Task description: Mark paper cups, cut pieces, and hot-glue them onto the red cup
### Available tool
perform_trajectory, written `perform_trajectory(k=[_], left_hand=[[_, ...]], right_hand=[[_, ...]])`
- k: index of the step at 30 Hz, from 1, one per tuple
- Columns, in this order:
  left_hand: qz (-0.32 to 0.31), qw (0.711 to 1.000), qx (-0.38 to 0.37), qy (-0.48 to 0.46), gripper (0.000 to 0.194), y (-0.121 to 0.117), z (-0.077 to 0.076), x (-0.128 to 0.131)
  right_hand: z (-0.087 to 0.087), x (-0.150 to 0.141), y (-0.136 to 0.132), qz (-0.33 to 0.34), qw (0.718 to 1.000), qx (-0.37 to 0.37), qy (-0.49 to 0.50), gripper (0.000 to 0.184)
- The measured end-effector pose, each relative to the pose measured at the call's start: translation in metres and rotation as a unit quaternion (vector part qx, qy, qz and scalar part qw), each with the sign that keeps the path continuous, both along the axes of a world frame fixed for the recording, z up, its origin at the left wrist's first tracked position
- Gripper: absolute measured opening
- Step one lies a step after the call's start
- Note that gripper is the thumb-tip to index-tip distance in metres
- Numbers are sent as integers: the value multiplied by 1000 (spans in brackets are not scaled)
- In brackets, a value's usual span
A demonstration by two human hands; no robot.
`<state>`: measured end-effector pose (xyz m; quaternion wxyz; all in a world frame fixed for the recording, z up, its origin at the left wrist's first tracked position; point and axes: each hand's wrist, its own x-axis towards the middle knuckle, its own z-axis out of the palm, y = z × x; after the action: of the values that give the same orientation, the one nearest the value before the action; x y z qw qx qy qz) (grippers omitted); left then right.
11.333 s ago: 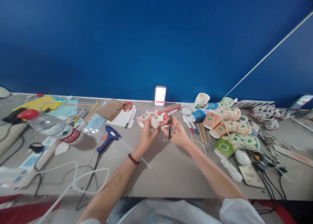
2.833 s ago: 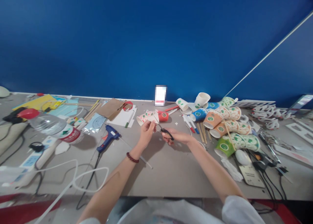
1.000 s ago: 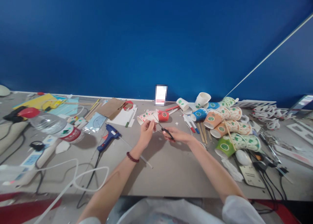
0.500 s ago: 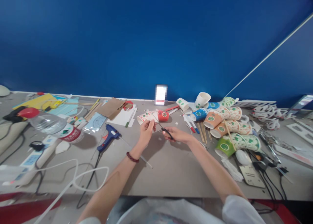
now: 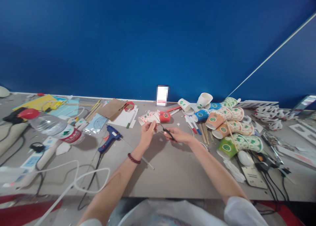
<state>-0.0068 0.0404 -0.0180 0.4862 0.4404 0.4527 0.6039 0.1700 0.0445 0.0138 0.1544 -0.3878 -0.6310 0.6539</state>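
Note:
Black-handled scissors [image 5: 169, 133] are gripped in my right hand [image 5: 179, 135], their blades pointing up and left. My left hand [image 5: 147, 133] pinches a small white paper piece [image 5: 154, 118] close to the blade tips; whether the blades touch it I cannot tell. Just behind both hands, a red paper cup [image 5: 165, 116] and a white-and-red patterned paper cup [image 5: 143, 119] lie on their sides, partly hidden by the paper and fingers. A thin white stick [image 5: 148, 164] lies on the table beside my left wrist.
A blue glue gun [image 5: 110, 138] and a water bottle [image 5: 53, 125] lie to the left. Stacked paper cups [image 5: 227, 148], markers [image 5: 191, 124] and wooden sticks [image 5: 204, 133] are on the right. A white cable [image 5: 76, 180] loops near my left forearm. A blue wall [image 5: 153, 48] stands behind.
Almost nothing differs. My hands, the scissors and the white paper piece stay in nearly the same place, with at most a slight shift of the blades.

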Motion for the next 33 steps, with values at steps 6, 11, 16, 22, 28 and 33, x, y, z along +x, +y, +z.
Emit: perform_trajectory(k=[6,11,16,22,28,33], left_hand=[[3,1000,-11,-2,33,0,1,1],[1,1000,-20,-3,33,-1,2,1],[-2,1000,-20,-1,34,0,0,-1],[-11,1000,-8,11,37,1,2,-3],[12,999,29,15,23,2,11,-8],[21,998,45,29,30,2,12,-9]], right_hand=[[1,0,-1,-1,1000,2,1,46],[1,-1,-2,-8,1000,4,6,46],[3,-2,-3,-13,1000,9,15,46],[5,-3,-4,-19,1000,14,12,47],[5,-3,-3,-15,1000,17,-9,47],[5,-4,-4,-21,1000,13,-3,46]])
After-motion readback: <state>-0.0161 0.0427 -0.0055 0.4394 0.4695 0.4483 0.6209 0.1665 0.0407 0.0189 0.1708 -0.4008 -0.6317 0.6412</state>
